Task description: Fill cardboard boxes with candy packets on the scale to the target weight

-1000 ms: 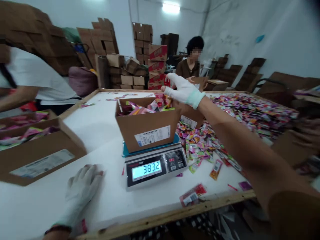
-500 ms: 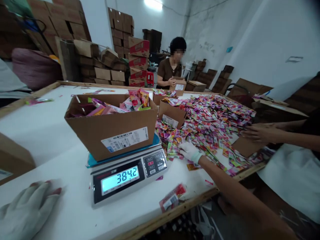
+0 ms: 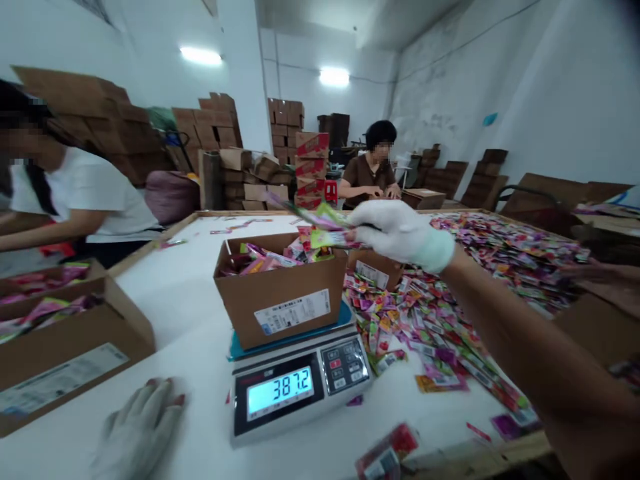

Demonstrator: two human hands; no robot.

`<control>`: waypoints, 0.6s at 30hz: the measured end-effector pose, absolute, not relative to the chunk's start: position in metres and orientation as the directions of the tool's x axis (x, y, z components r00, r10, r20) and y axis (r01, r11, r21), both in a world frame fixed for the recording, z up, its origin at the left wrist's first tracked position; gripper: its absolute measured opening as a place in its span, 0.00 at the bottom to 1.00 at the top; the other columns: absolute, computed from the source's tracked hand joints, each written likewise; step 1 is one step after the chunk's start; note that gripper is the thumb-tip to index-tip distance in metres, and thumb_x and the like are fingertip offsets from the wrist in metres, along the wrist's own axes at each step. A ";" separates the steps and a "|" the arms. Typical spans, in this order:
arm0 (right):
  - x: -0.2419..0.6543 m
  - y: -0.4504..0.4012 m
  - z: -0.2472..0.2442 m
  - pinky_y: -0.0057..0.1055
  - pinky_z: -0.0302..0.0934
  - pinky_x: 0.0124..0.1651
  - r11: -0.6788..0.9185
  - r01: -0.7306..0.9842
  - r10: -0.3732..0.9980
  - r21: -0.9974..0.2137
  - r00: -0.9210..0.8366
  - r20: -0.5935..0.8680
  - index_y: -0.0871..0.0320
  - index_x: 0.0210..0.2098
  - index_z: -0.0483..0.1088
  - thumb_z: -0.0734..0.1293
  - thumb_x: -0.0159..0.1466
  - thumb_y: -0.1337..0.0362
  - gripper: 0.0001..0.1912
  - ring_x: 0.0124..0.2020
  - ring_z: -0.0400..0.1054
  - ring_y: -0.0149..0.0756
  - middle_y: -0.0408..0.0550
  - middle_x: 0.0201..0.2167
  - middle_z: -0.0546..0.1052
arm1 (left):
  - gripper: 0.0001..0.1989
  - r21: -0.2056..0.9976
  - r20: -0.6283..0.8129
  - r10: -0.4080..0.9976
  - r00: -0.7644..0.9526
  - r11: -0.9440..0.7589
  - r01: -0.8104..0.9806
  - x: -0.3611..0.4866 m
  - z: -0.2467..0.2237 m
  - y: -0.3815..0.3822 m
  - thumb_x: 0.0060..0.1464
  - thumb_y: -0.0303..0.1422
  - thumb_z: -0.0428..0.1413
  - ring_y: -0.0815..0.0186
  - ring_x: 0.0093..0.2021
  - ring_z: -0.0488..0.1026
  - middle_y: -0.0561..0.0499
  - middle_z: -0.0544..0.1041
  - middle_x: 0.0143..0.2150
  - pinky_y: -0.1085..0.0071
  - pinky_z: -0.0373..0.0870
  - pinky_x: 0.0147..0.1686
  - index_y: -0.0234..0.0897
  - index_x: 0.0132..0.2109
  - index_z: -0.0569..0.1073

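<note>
While the left hand in a pale knitted glove (image 3: pixel 137 430) lies flat on the white tabletop (image 3: pixel 190 340) at the lower left of the frame, fingers extended and holding nothing, the right hand in a white glove with a mint-green cuff (image 3: pixel 400 230), right of centre, pinches a few glossy green-and-pink plastic packets (image 3: pixel 325 223) between thumb and fingers. These packets project leftward from the right fingertips, above the right end of the open brown cardboard box (image 3: pixel 277 300) mid-frame, well apart from the left hand. The box, filled with similar packets, sits on a grey digital scale with a lit display (image 3: pixel 280 393) reading 387.2. Below the right hand and forearm spreads a loose heap of multicoloured packets (image 3: pixel 420 320), reaching the right of the frame
</note>
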State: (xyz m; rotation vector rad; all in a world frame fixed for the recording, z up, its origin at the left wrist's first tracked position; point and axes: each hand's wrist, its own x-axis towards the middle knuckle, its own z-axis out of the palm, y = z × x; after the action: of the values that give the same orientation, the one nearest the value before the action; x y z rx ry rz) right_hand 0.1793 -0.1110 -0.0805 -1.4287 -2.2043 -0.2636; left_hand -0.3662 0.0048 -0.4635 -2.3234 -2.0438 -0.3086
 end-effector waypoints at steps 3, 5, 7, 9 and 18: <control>0.136 -0.077 -0.059 0.33 0.61 0.45 0.456 0.889 0.799 0.049 -0.432 0.417 0.56 0.43 0.84 0.70 0.73 0.49 0.18 0.43 0.75 0.42 0.52 0.42 0.83 | 0.37 0.150 0.108 0.990 0.092 -0.108 0.983 -0.368 -0.459 0.001 0.68 0.47 0.41 0.45 0.82 0.63 0.35 0.68 0.80 0.42 0.63 0.80 0.34 0.71 0.76; 0.129 -0.064 -0.058 0.33 0.57 0.41 0.407 0.909 0.803 0.088 -0.402 0.441 0.57 0.41 0.83 0.70 0.73 0.41 0.25 0.40 0.73 0.41 0.51 0.38 0.81 | 0.36 0.172 0.125 0.987 0.103 -0.123 0.977 -0.366 -0.458 0.000 0.69 0.46 0.41 0.44 0.82 0.64 0.33 0.69 0.79 0.41 0.64 0.79 0.32 0.71 0.77; 0.139 -0.063 -0.064 0.33 0.56 0.40 0.396 0.918 0.763 0.035 -0.350 0.544 0.58 0.40 0.81 0.64 0.76 0.39 0.29 0.37 0.71 0.38 0.50 0.35 0.79 | 0.35 0.171 0.158 0.980 0.121 -0.148 0.974 -0.363 -0.455 -0.003 0.71 0.44 0.40 0.43 0.81 0.65 0.31 0.70 0.78 0.40 0.65 0.78 0.31 0.69 0.78; 0.163 -0.073 -0.076 0.34 0.55 0.39 0.376 0.924 0.714 -0.062 -0.247 0.656 0.59 0.38 0.79 0.59 0.79 0.42 0.31 0.34 0.68 0.35 0.48 0.30 0.76 | 0.35 0.160 0.156 0.979 0.128 -0.153 0.975 -0.356 -0.449 -0.009 0.72 0.43 0.38 0.41 0.80 0.66 0.29 0.69 0.78 0.38 0.65 0.78 0.28 0.69 0.77; 0.259 -0.129 -0.178 0.40 0.67 0.44 -0.013 0.938 0.840 -0.345 0.198 0.505 0.55 0.35 0.78 0.65 0.69 0.48 0.18 0.36 0.74 0.44 0.53 0.32 0.80 | 0.36 0.148 0.049 0.987 0.156 -0.162 0.976 -0.333 -0.421 -0.027 0.74 0.44 0.38 0.41 0.83 0.59 0.27 0.65 0.80 0.38 0.59 0.79 0.25 0.73 0.71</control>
State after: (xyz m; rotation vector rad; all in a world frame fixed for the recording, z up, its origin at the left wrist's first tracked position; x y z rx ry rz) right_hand 0.2587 -0.1293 -0.1782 -1.8654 -1.6571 -0.2064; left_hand -0.3328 -0.0274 -0.4209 -2.4491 -2.0847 -0.2156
